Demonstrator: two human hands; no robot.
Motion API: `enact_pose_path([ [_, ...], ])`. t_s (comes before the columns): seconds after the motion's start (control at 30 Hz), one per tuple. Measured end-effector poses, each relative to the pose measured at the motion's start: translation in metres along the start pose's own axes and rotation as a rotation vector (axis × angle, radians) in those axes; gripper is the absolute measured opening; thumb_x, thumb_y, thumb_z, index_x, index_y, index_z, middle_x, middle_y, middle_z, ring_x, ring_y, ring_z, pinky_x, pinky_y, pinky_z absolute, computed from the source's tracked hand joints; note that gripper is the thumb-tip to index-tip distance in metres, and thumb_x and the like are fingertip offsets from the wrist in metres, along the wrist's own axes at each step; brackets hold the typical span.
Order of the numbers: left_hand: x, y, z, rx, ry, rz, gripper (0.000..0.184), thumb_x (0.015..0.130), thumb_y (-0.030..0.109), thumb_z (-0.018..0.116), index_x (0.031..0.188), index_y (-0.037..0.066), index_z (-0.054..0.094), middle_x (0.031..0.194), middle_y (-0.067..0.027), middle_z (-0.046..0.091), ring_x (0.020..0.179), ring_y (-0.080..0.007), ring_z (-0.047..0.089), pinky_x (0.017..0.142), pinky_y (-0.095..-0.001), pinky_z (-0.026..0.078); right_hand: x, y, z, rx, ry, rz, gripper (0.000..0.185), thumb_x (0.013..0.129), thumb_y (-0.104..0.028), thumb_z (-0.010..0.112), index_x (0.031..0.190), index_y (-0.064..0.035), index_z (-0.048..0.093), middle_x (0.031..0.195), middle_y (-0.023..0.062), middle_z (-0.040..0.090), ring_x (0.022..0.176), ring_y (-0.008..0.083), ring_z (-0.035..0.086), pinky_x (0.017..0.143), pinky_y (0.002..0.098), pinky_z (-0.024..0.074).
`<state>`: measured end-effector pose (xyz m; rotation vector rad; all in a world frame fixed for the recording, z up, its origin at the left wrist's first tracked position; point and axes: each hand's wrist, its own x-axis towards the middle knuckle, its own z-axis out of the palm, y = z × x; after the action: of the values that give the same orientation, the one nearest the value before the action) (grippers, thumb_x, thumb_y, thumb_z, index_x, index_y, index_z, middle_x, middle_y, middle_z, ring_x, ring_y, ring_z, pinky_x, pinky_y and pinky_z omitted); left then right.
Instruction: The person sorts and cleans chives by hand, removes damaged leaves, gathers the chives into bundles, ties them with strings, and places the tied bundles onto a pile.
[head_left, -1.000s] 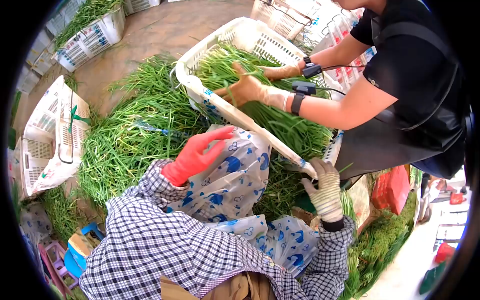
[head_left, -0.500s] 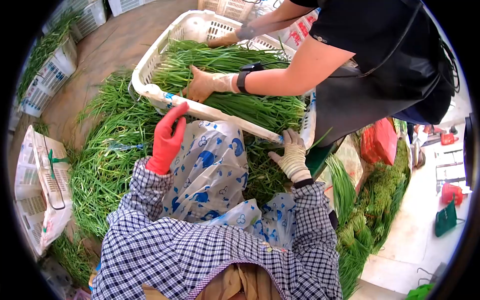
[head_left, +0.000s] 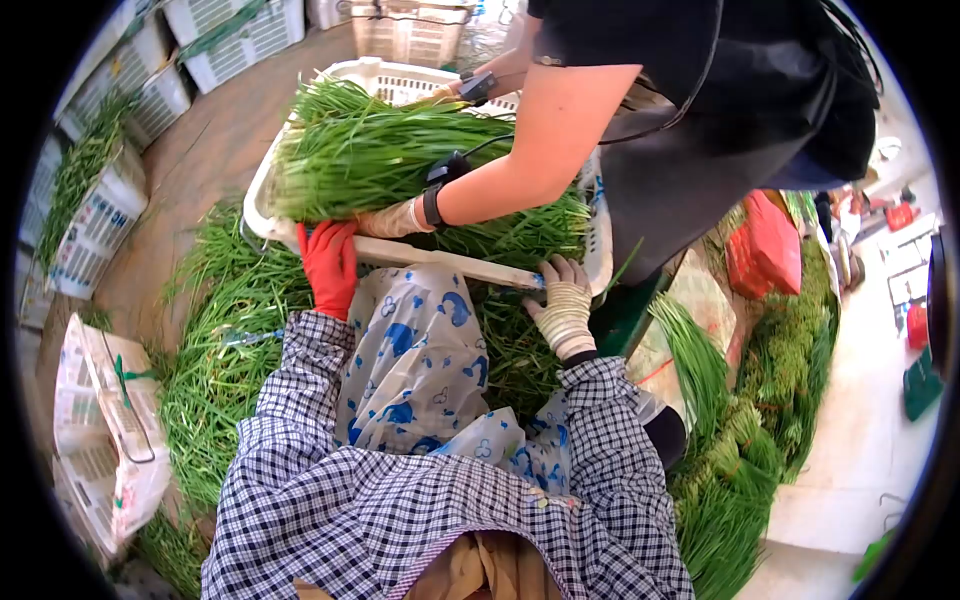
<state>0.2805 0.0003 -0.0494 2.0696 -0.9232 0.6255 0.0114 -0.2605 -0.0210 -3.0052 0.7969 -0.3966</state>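
A white plastic crate [head_left: 460,261] full of long green chives [head_left: 385,150] stands before me. My left hand [head_left: 328,268], in a red glove, has its fingers hooked over the crate's near rim at the left. In a whitish knitted glove, my right hand [head_left: 563,308] grips the same rim by the near right corner. A co-worker's gloved hand [head_left: 395,219] presses in under the near side of the upper chives, close to my left hand. The co-worker's other hand is mostly hidden behind the leaves. A whale-print plastic apron [head_left: 410,360] covers my lap.
Loose green leaves [head_left: 225,370] are heaped left of my knees. An overturned white crate [head_left: 110,430] lies farther left, and more crates [head_left: 245,45] line the back left. Bundled chives [head_left: 730,480] and a red package [head_left: 762,245] lie at right. The co-worker leans over the crate.
My left hand has come down from raised and apart onto the crate's rim. The co-worker has lifted and shifted the upper chives leftward. My right hand stays on the rim.
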Motion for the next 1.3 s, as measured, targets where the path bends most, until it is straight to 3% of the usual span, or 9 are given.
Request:
enact_pose_path([
  [0.17,-0.024,-0.008,0.011,0.007,0.051,0.064,0.028,0.083,0.008,0.056,0.11,0.006,0.064,0.109,-0.0126,0.063,0.112,-0.0324,0.054,0.112,-0.0541,0.024,-0.001,-0.003,0.003,0.047,-0.007,0.034,0.072,0.061,-0.025,0.081,0.128,-0.0149,0.053,0.134,0.0126,0.047,0.127,0.0362,0.039,0.106,0.051,0.0326],
  [0.23,-0.035,0.001,0.015,-0.052,0.116,0.06,0.036,0.08,0.003,0.057,0.116,0.006,0.06,0.118,-0.0151,0.059,0.117,-0.0359,0.05,0.111,-0.0546,0.025,-0.001,-0.002,-0.004,0.03,-0.018,0.028,0.064,0.068,-0.034,0.076,0.127,-0.017,0.055,0.136,0.0113,0.047,0.129,0.0339,0.039,0.107,0.0504,0.0315],
  [0.27,-0.041,0.006,0.013,-0.021,0.081,0.044,0.047,0.078,-0.001,0.057,0.125,0.006,0.054,0.13,-0.0168,0.053,0.125,-0.0386,0.044,0.111,-0.0536,0.026,0.0,-0.004,-0.007,0.041,-0.049,0.041,0.066,0.066,-0.033,0.078,0.127,-0.0175,0.055,0.136,0.0116,0.047,0.129,0.0338,0.038,0.108,0.0505,0.0307],
  [0.4,-0.067,0.019,0.009,0.002,-0.046,-0.072,0.063,0.076,0.001,0.059,0.137,0.007,0.046,0.143,-0.0175,0.043,0.135,-0.04,0.035,0.112,-0.0502,0.026,0.0,-0.006,-0.012,0.065,-0.08,0.034,0.069,0.064,-0.028,0.081,0.126,-0.0149,0.055,0.134,0.0125,0.047,0.128,0.0348,0.038,0.108,0.0501,0.0306],
  [0.5,-0.104,0.01,0.013,-0.031,-0.134,-0.207,0.065,0.074,0.003,0.06,0.137,0.007,0.045,0.142,-0.0175,0.044,0.134,-0.0389,0.036,0.113,-0.0479,0.026,-0.001,-0.001,-0.004,0.099,0.018,-0.038,0.069,0.063,-0.025,0.081,0.125,-0.012,0.055,0.134,0.0138,0.047,0.125,0.0362,0.04,0.107,0.0497,0.0313],
  [0.73,-0.176,-0.015,0.016,-0.12,-0.403,-0.394,0.064,0.074,0.004,0.06,0.136,0.005,0.046,0.139,-0.0205,0.046,0.131,-0.0386,0.04,0.11,-0.0436,0.034,-0.001,0.0,-0.002,0.125,0.016,-0.035,0.066,0.065,-0.025,0.08,0.125,-0.0136,0.056,0.133,0.012,0.048,0.126,0.0361,0.039,0.107,0.0507,0.0311],
  [0.9,-0.179,-0.011,0.013,-0.185,-0.393,-0.502,0.062,0.074,0.005,0.06,0.134,0.003,0.046,0.138,-0.021,0.046,0.129,-0.0374,0.042,0.108,-0.0418,0.036,-0.001,0.0,0.0,0.124,-0.001,-0.029,0.068,0.064,-0.025,0.081,0.126,-0.0133,0.055,0.133,0.0126,0.047,0.127,0.0359,0.038,0.107,0.051,0.031],
  [1.07,-0.173,-0.006,0.01,-0.17,-0.415,-0.486,0.062,0.075,0.004,0.065,0.134,0.003,0.046,0.139,-0.0205,0.045,0.127,-0.0368,0.046,0.106,-0.0398,0.039,-0.002,0.003,0.003,0.088,0.02,-0.046,0.071,0.063,-0.025,0.082,0.126,-0.0116,0.053,0.133,0.0143,0.047,0.127,0.0364,0.038,0.107,0.0511,0.0317],
  [1.3,-0.173,-0.006,0.011,-0.168,-0.369,-0.489,0.062,0.075,0.003,0.063,0.135,0.004,0.046,0.139,-0.0192,0.046,0.127,-0.036,0.046,0.106,-0.0392,0.039,0.0,0.002,0.001,0.068,-0.019,-0.012,0.071,0.063,-0.024,0.083,0.127,-0.0142,0.053,0.133,0.014,0.049,0.127,0.0368,0.04,0.106,0.0514,0.0329],
])
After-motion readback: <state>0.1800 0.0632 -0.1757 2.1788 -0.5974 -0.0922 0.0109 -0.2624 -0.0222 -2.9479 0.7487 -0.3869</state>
